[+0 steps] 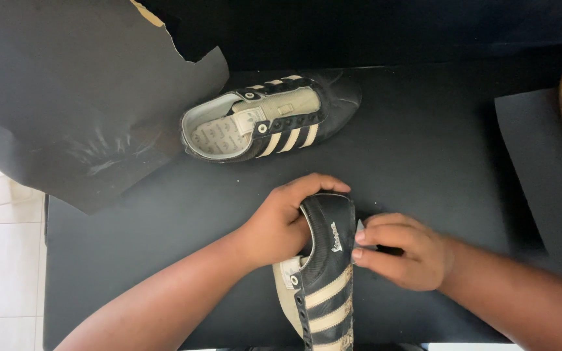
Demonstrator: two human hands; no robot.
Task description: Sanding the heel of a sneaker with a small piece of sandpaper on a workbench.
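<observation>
Around the shoe, both hands curled

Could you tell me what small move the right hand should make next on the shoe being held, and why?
Probably draw the small pale piece along the black toe of the near shoe. The right hand pinches it against the toe's side, while the left hand grips the toe, steadying it.

Black shoe with cream stripes, lower centre of frame, tipped on its side, toe pointing up-frame, laceless, cream tongue showing at left. Gripped at the toe by left hand. Small pale scrap pinched in right hand, touching the shoe's right edge.
</observation>
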